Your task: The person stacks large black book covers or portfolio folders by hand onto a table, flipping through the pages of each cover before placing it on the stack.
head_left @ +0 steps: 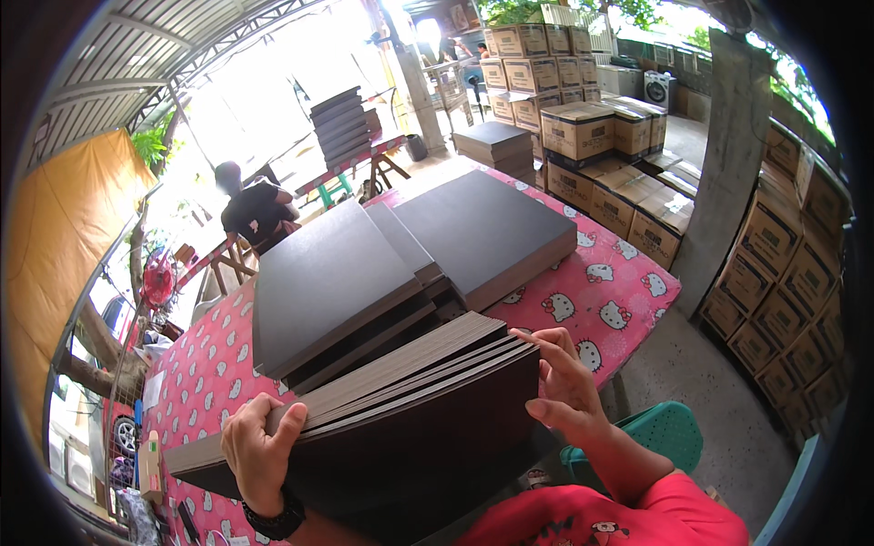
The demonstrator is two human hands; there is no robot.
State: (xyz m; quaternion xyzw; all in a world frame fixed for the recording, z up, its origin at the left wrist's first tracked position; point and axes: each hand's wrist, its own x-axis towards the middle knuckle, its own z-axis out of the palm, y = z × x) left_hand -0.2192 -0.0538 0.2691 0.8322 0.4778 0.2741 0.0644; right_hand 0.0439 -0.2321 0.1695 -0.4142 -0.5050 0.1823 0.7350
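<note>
A thick stack of black-faced boards (428,437) with pale grey edges is tilted up in front of me. Its upper edge is fanned, with dark gaps between some layers. My left hand (259,446) grips the stack near its left end, thumb over the upper edge; a black watch is on that wrist. At the right corner, my right hand (569,387) holds the stack, with fingertips on the top edge and the thumb by the black front face. Just beyond lie further stacks of black boards, one on the left (332,273) and a wide one on the right (492,227).
A pink patterned cloth (637,300) covers the table. Cardboard cartons (583,136) are piled behind and along the right (774,264), beside a concrete post (728,164). A green stool (669,437) stands near my right. Another person (259,209) sits beyond the table.
</note>
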